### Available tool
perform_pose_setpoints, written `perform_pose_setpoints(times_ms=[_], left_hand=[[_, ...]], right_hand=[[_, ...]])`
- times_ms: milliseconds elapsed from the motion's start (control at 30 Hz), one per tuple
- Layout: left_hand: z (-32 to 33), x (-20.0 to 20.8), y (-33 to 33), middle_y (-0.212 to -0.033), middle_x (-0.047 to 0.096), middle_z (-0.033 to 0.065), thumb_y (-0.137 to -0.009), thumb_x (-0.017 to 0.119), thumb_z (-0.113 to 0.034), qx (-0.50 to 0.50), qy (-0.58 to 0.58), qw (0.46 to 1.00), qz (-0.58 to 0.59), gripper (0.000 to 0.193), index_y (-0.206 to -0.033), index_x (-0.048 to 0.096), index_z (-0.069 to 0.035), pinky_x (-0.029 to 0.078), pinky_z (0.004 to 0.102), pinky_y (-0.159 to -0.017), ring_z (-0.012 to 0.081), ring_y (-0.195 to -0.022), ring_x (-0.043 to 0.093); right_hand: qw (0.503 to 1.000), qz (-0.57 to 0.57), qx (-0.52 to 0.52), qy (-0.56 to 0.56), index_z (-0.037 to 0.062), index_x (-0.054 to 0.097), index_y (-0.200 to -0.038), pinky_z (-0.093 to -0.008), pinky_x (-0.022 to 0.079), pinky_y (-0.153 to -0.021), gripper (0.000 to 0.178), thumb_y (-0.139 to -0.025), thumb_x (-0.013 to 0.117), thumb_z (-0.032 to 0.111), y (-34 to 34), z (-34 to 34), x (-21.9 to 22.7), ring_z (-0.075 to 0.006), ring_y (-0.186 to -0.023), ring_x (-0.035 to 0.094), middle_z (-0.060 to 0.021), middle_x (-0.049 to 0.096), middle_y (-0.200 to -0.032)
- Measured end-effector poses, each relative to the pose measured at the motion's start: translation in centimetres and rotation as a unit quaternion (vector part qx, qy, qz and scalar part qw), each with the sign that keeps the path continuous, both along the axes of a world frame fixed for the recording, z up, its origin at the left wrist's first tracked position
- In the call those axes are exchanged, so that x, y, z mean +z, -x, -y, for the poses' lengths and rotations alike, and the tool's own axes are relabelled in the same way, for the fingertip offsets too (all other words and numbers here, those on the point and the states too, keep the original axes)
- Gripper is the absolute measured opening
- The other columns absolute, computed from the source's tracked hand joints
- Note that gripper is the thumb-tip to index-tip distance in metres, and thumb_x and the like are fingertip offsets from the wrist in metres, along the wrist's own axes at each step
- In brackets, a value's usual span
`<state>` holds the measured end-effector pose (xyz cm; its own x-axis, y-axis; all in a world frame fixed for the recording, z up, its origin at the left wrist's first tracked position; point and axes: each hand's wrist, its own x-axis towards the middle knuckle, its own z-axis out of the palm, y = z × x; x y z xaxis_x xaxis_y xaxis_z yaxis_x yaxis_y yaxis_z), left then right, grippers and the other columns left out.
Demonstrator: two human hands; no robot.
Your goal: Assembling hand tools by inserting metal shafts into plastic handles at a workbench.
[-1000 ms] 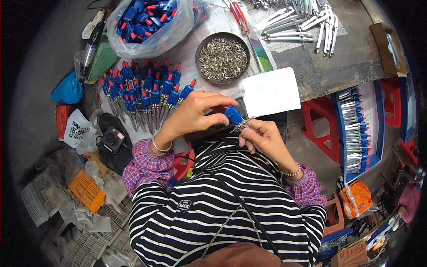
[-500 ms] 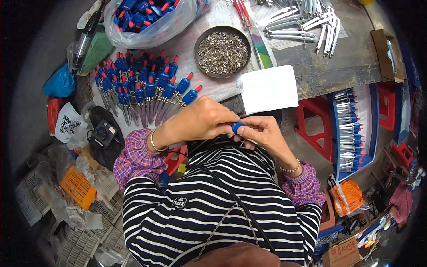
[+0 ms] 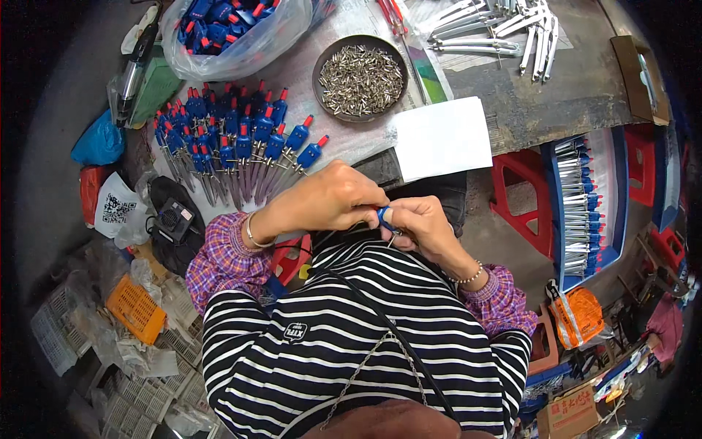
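Note:
In front of my striped top, both hands meet around a small blue plastic piece (image 3: 383, 216). My left hand (image 3: 330, 196) pinches it from the left, fingertips closed. My right hand (image 3: 423, 225) grips its other side, thumb pressed along it. A thin metal rod (image 3: 395, 238) shows just under the right fingers; the fingers hide much of the piece. Beyond my left hand lies a fanned cluster of blue parts with red tips and metal rods (image 3: 245, 139). Farther back stands a round dark bowl (image 3: 319, 89) of small metal pins (image 3: 362, 79).
A clear plastic bag (image 3: 183, 64) of blue-and-red parts sits at the far left. White paper (image 3: 444, 139) lies at the table's near edge. Pale metal arms (image 3: 504, 33) are piled at the back right. Below stand a red stool (image 3: 537, 223) and a blue tray (image 3: 620, 227) of finished-looking rods.
The blue piece has tilted in my fingers, and the metal rod below it shows more plainly. My right hand has shifted slightly left. The whole view has shifted a little.

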<state>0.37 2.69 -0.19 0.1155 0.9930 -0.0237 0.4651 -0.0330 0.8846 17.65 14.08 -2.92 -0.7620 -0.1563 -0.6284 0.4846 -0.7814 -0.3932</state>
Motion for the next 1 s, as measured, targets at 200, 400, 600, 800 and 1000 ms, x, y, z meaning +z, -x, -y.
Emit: perform_pose_setpoints(times_ms=[200,400,600,800,1000], left_hand=[[0.2,-0.6,0.1,-0.067,0.062,0.0114,-0.071,0.072,-0.018,-0.066,0.035,0.997,0.016,0.023,-0.085,0.065,0.000,0.047,0.0352,-0.054,0.0282,-0.061,0.062],[-0.3,-0.3,0.9,-0.070,0.064,0.0104,-0.072,0.072,-0.018,-0.046,0.029,0.998,0.037,0.023,-0.088,0.067,-0.002,0.048,0.0334,-0.055,0.0263,-0.062,0.063],[-0.2,-0.3,0.7,-0.072,0.065,0.0102,-0.071,0.073,-0.017,-0.032,0.014,0.999,0.026,0.024,-0.089,0.067,-0.002,0.049,0.0331,-0.056,0.0258,-0.063,0.063],[0.6,-0.2,-0.5,-0.069,0.062,0.0105,-0.073,0.072,-0.016,-0.028,0.015,0.999,0.008,0.023,-0.088,0.065,0.000,0.047,0.0341,-0.054,0.0265,-0.061,0.060],[0.5,-0.6,0.0,-0.064,0.058,0.0100,-0.074,0.071,-0.017,-0.082,0.023,0.993,0.080,0.022,-0.086,0.064,0.001,0.045,0.0352,-0.053,0.0270,-0.058,0.058]], right_hand=[[0.996,-0.037,0.074,-0.037,-0.0048,0.065,-0.089,-0.0164,0.027,-0.038,0.015,-0.085,0.056,0.006,-0.4,0.1,-1.3,-0.0026,-0.043,0.038,-0.0057,0.061,-0.068],[0.996,-0.078,0.002,0.046,-0.0043,0.065,-0.084,-0.0163,0.034,-0.043,0.019,-0.089,0.058,0.013,-0.4,0.3,-1.3,-0.0042,-0.049,0.046,-0.0047,0.061,-0.069],[0.998,-0.064,0.001,-0.008,-0.0080,0.063,-0.087,-0.0171,0.032,-0.041,0.022,-0.089,0.054,0.012,-0.4,0.0,-0.5,-0.0059,-0.047,0.043,-0.0107,0.063,-0.073],[0.998,-0.040,0.010,0.042,-0.0053,0.066,-0.081,-0.0167,0.030,-0.036,0.021,-0.085,0.052,0.009,-1.1,0.9,-2.1,-0.0037,-0.041,0.042,-0.0060,0.062,-0.066],[0.998,-0.058,0.032,0.017,-0.0039,0.066,-0.076,-0.0150,0.029,-0.037,0.021,-0.085,0.053,0.010,-1.5,1.7,-1.9,-0.0026,-0.041,0.042,-0.0036,0.060,-0.062]])
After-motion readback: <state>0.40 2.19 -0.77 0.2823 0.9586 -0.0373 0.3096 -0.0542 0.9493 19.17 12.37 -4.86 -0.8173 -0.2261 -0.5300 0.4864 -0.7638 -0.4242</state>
